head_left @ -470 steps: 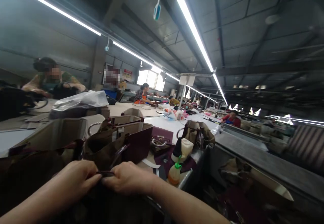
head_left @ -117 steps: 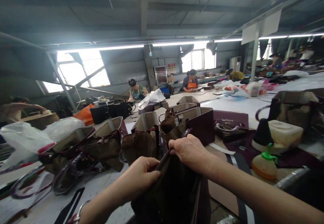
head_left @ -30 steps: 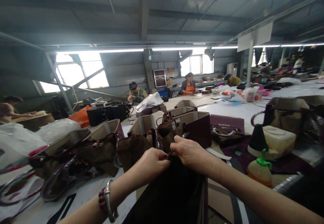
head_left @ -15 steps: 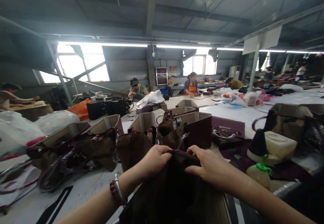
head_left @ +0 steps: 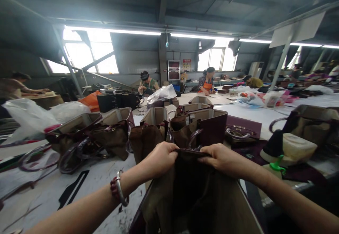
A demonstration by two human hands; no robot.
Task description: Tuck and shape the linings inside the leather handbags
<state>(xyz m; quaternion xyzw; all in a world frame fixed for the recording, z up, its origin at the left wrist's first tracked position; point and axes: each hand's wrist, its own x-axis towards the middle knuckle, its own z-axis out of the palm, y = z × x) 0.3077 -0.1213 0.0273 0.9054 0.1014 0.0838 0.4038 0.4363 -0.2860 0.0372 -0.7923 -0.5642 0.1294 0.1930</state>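
Close in front of me is an open handbag (head_left: 196, 195) with a dark brown lining, its mouth facing me. My left hand (head_left: 164, 158) pinches the far rim of the bag left of its middle, thumb and fingers together. On the same rim, a little to the right, my right hand (head_left: 219, 156) is closed, with the edge between thumb and fingers. A looped handle in clear wrap (head_left: 195, 137) shows just beyond the rim. The bag's lower part runs out of view.
Several open maroon handbags (head_left: 212, 126) stand across the table beyond my hands. A closed maroon bag (head_left: 243, 126) lies to their right. Nearer on the right are a green-capped bottle (head_left: 277, 167) and a pale plastic container (head_left: 299, 145). Co-workers (head_left: 207, 82) sit farther back.
My right hand's thumb and fingers have come together on the bag's rim. The left hand keeps its pinch. The whole view has shifted slightly.
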